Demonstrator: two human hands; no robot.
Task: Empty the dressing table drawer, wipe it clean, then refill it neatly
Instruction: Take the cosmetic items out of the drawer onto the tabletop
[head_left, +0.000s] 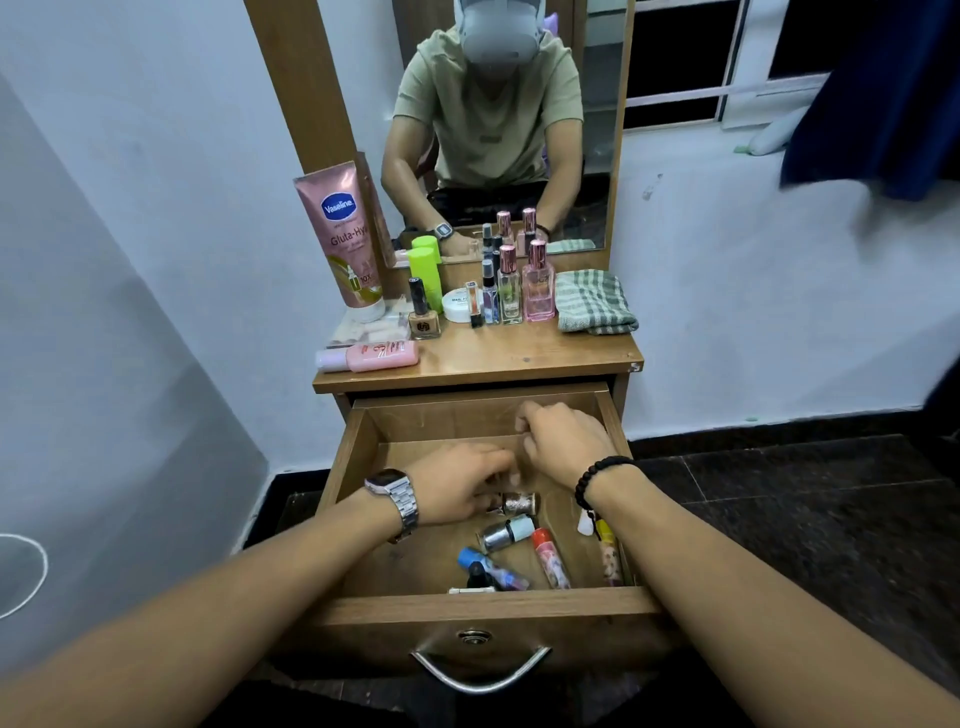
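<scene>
Nearest the camera, the drawer (483, 605) stood pulled fully out, its curved metal handle (480, 670) hanging on the front panel. Just behind that panel lay a black-capped bottle (475, 576), a blue-capped tube (493, 569), a red-capped tube (551, 558) and, along the right wall, a yellow-capped tube (609, 553) partly hidden by the right forearm. A silver nail polish bottle (506, 534) with a pale cap lay on its side slightly further in. The left hand (457, 486), with a metal watch (395, 501) on its wrist, reached into the middle of the drawer, its fingers curled down over a glittery brown nail polish bottle (511, 503); blur kept me from telling whether that grip had closed on the bottle or only touched it. The right hand (563, 441), wearing a black bead bracelet (597, 475), hovered near the back right corner with its fingers curled inward, and whether that grip held anything I could not tell. Beyond the drawer, the worktop (519, 353) carried a pink bottle (369, 356) lying flat, a brown nail polish bottle (423, 312), a green bottle (426, 273), a white jar (460, 304), 2 pink-capped perfume bottles (537, 283), a folded checked cloth (595, 301) and a tall pink Vaseline tube (343, 234) leaning against the mirror (498, 130).
</scene>
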